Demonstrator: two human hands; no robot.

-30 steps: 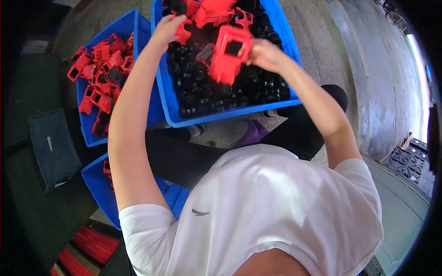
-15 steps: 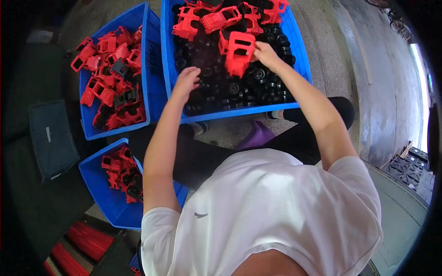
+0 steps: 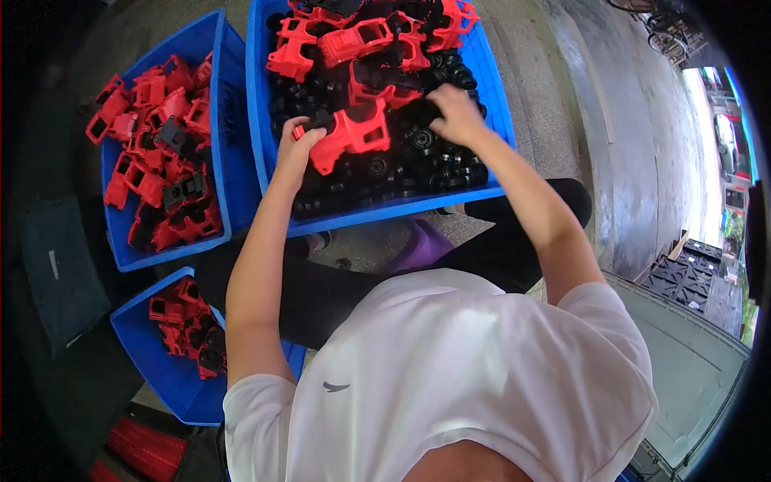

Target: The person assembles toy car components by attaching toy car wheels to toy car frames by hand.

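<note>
My left hand (image 3: 295,151) grips a red plastic toy car body (image 3: 347,138) by one end, above the near left part of a large blue bin (image 3: 393,212). The car body is tilted, and its window openings show. My right hand (image 3: 461,119) hovers over black toy wheels (image 3: 422,139) at the bin's right side, thumb and fingers apart and holding nothing that I can see. Just beyond my hands, more red car bodies (image 3: 353,42) lie heaped on the wheels.
At the left stands a second blue bin (image 3: 234,120), full of red car bodies (image 3: 148,181) with a few black parts. A smaller blue bin (image 3: 152,369) nearer me holds red and black pieces. A purple stool (image 3: 419,245) sits between my legs.
The red car body has passed from my right hand to my left and moved left and nearer. My right hand has let go and stays over the wheels. The view has shifted.
</note>
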